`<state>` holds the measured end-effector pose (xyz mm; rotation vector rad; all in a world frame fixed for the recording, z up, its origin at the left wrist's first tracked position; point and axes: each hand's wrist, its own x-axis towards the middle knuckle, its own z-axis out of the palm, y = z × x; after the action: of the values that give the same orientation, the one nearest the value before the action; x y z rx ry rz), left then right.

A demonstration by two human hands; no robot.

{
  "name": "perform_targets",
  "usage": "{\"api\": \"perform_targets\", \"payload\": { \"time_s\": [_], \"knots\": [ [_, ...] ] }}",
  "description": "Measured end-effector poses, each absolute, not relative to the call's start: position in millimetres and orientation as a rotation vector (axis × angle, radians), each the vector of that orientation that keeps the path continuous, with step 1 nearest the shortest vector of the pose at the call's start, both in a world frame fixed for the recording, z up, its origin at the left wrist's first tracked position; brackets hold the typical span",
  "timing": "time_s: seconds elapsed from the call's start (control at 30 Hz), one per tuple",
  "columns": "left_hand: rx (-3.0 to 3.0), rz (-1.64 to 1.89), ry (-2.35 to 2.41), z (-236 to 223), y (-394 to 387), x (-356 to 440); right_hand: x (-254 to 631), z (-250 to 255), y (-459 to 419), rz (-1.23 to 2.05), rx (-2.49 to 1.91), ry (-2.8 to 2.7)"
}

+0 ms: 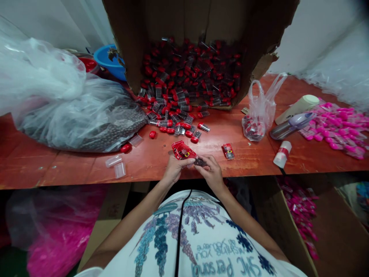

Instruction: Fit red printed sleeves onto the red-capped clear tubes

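My left hand [173,169] is closed on a small red printed packet [181,150], its thumb laid across the lower edge. My right hand [212,172] pinches a small clear container of dark beads [199,161] right at the packet's near end. Whether the container is partly inside the packet, I cannot tell. To the right of my hands lies a packet with a red printed top [228,151] and dark contents. Beyond them, several red-capped clear containers [180,129] of dark beads spill over the tabletop.
A large cardboard box [127,42] on its side holds a heap of red-capped containers. On the red table [72,169] are a clear bag of dark beads [95,123], empty clear tubes [119,169], a small plastic bag [255,125], bottles [291,125] and pink packets [334,127].
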<state>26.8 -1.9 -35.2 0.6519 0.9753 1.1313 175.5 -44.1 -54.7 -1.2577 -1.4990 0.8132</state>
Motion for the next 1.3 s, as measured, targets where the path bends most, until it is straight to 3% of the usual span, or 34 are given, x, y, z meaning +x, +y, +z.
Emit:
{"api": "perform_targets", "payload": {
  "time_s": [0.53,0.7,1.07,1.3],
  "knots": [
    [0.702,0.915,0.987,-32.9,1.2,32.2,179.0,-61.0,-45.6,0.835,-1.306,-1.465],
    [0.621,1.069,0.994,-31.9,0.1,34.2,182.2,-62.2,-43.9,0.845,-1.293,-1.467],
    [0.687,1.046,1.04,-30.8,-2.2,37.6,182.8,-52.8,-46.4,0.834,-1.344,-1.467],
    [0.782,1.135,1.107,-34.1,-4.9,46.6,177.0,-58.9,-48.4,0.686,-1.385,-1.52]
  ]
}}
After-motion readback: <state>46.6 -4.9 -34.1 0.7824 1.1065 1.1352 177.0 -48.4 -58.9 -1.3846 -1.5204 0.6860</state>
